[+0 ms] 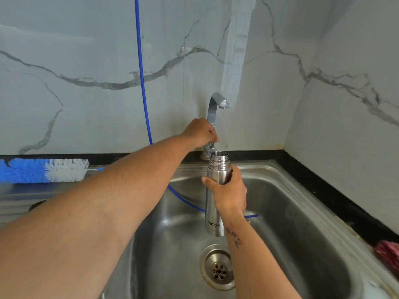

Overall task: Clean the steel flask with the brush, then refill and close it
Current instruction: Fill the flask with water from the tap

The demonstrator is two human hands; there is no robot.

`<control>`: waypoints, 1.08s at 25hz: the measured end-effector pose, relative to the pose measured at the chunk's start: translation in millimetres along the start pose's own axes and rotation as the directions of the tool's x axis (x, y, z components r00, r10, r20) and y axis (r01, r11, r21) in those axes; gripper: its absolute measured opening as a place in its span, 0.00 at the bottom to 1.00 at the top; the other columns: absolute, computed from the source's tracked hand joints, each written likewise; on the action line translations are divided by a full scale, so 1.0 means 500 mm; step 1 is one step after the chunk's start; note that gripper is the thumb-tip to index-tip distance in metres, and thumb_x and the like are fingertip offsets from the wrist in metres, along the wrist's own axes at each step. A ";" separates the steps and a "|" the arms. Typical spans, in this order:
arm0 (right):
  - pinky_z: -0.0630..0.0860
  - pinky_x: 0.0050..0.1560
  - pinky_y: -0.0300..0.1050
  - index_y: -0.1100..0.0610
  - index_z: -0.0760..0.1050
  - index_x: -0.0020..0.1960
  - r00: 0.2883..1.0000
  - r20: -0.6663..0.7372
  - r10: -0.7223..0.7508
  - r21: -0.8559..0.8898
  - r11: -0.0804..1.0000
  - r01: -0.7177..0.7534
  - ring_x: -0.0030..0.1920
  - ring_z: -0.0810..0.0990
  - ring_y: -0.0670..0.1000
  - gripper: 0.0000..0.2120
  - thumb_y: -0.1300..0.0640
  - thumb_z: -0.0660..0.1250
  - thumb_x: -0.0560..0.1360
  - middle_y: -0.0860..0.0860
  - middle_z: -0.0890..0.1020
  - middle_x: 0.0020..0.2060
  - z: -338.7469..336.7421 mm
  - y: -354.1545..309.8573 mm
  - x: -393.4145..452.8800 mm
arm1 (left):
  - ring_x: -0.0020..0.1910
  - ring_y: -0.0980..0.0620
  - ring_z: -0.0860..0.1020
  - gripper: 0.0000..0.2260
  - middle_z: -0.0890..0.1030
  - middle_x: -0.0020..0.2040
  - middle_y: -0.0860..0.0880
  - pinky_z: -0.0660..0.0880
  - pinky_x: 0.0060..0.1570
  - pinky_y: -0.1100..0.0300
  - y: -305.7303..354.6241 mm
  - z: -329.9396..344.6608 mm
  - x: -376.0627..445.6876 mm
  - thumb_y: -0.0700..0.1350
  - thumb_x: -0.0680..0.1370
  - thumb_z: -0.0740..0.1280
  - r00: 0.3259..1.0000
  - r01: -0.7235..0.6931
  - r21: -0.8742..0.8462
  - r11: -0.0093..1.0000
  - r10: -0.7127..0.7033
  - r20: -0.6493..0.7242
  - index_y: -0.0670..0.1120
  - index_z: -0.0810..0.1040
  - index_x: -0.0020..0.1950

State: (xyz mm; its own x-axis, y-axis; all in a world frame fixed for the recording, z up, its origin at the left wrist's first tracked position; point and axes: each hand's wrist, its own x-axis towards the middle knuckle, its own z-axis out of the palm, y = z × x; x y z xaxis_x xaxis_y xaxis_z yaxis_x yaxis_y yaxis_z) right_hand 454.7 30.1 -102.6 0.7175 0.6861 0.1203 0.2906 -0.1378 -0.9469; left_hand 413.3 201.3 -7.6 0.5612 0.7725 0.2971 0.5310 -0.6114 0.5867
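Right hand (pixel 228 190) grips the upright flask (pixel 216 190), mouth just below the spout (pixel 224 104); left hand (pixel 201 132) pinches the tap lever.

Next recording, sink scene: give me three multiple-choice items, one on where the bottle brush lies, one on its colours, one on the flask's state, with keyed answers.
1. Where is the bottle brush?
A. inside the flask
B. on the counter left of the sink
C. in the right hand

2. What colours are its bristles?
A. blue and white
B. red and yellow
C. all black

3. What is the state of the steel flask?
A. capped, lying in the basin
B. capped, on the counter
C. uncapped, held upright over the sink

Answers:
1 B: it lies on the counter, apart from both hands.
2 A: a blue stretch, then a white tip.
3 C: the threaded mouth is bare, the right hand has its grip round the body, and the left hand is at the tap.
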 end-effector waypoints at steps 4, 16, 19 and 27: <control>0.79 0.57 0.51 0.44 0.70 0.68 1.000 0.002 0.008 -0.007 1.000 -0.008 0.53 0.81 0.48 0.31 0.47 0.80 0.70 0.42 0.82 0.54 -0.001 -0.003 -0.003 | 0.48 0.51 0.84 0.07 0.87 0.45 0.49 0.80 0.60 0.52 -0.013 -0.007 -0.001 0.45 0.73 0.79 0.999 0.053 -0.006 0.999 -0.053 -0.012 0.44 0.88 0.48; 0.77 0.56 0.46 0.46 0.72 0.67 0.999 0.038 0.002 0.060 0.998 -0.004 0.54 0.81 0.48 0.30 0.51 0.81 0.69 0.42 0.83 0.53 0.002 0.003 -0.003 | 0.42 0.52 0.83 0.05 0.86 0.40 0.47 0.81 0.55 0.54 -0.082 0.010 -0.046 0.44 0.71 0.81 0.970 0.241 -0.055 0.969 -0.242 -0.024 0.44 0.88 0.43; 0.77 0.56 0.47 0.46 0.72 0.68 0.999 0.038 0.004 0.039 0.999 -0.005 0.55 0.81 0.48 0.31 0.50 0.81 0.69 0.43 0.82 0.55 0.004 0.003 -0.002 | 0.46 0.49 0.84 0.07 0.87 0.42 0.46 0.81 0.57 0.53 -0.080 0.012 -0.046 0.44 0.71 0.80 0.966 0.258 -0.053 0.965 -0.259 -0.024 0.43 0.88 0.45; 0.76 0.58 0.49 0.46 0.70 0.69 0.999 0.034 0.010 0.020 1.000 -0.011 0.56 0.81 0.49 0.33 0.50 0.81 0.69 0.44 0.82 0.57 0.009 0.004 0.000 | 0.47 0.47 0.85 0.08 0.87 0.43 0.45 0.82 0.57 0.51 -0.079 0.020 -0.044 0.45 0.72 0.79 0.952 0.305 -0.087 0.948 -0.307 -0.015 0.41 0.87 0.46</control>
State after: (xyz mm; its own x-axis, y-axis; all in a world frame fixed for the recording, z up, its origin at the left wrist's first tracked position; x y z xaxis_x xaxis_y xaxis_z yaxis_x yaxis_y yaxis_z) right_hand 452.5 33.0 -105.7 0.6986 0.7085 0.1002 0.2698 -0.1311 -0.9540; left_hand 386.5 206.8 -44.9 0.3615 0.9255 0.1135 0.6192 -0.3293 0.7129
